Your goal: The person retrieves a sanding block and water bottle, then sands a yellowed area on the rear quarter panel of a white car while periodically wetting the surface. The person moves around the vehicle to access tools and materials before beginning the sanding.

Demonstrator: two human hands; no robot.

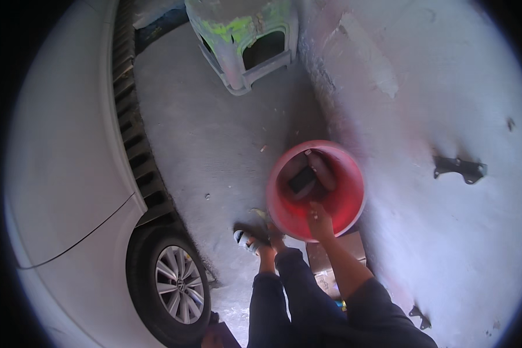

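Observation:
My right hand (pixel 319 223) reaches over the near rim of a red bucket (pixel 279 216), its fingers drawn together. A small pale spot shows at the fingertips, too small to name. Inside the bucket lie a dark rectangular thing (pixel 301 179) and a dull pinkish rounded thing (pixel 321 169); shadow hides the rest. At the lower edge, beside the car wheel, my left hand (pixel 211 340) is only partly in view and dim. It seems closed on a dark reddish-brown flat thing (pixel 227 336), whose kind I cannot make out.
A white car (pixel 75 156) with its wheel (pixel 180 284) stands left, beside a slotted drain cover (pixel 134 141). A paint-stained plastic stool (pixel 238 72) is ahead. On the right, a pale wall (pixel 423 104) carries a dark bracket (pixel 459 168). A cardboard box (pixel 339 252) sits by the bucket.

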